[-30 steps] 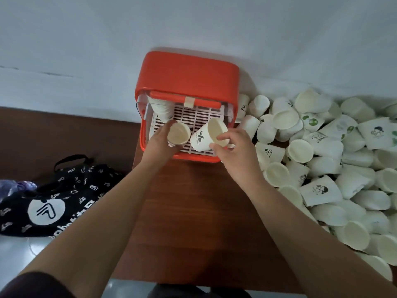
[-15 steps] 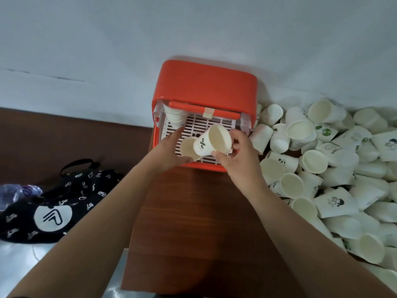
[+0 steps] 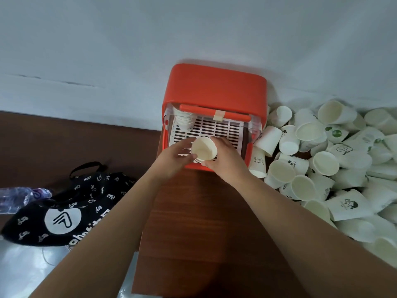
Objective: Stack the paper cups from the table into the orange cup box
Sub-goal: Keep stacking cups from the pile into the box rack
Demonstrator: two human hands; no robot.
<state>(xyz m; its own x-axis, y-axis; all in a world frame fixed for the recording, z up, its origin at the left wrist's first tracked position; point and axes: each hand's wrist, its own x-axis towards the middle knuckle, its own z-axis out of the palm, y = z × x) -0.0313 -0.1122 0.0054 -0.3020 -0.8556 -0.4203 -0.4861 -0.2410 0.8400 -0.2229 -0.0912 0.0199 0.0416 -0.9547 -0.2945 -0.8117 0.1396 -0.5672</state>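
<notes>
The orange cup box stands against the wall with its front open, showing a white slatted tray. A stack of cups stands in its back left corner. Over the tray's front edge, both hands hold nested white paper cups, mouth up. My left hand grips them from the left, my right hand from the right. A big pile of loose paper cups lies on the table right of the box.
The brown wooden table runs from the box toward me. Off its left edge lie a black printed bag and a plastic water bottle. The white wall rises right behind the box.
The two cups held apart one second ago are now nested together, mouth up, between both hands. The view has shifted, so the box sits further right and lower in frame.
</notes>
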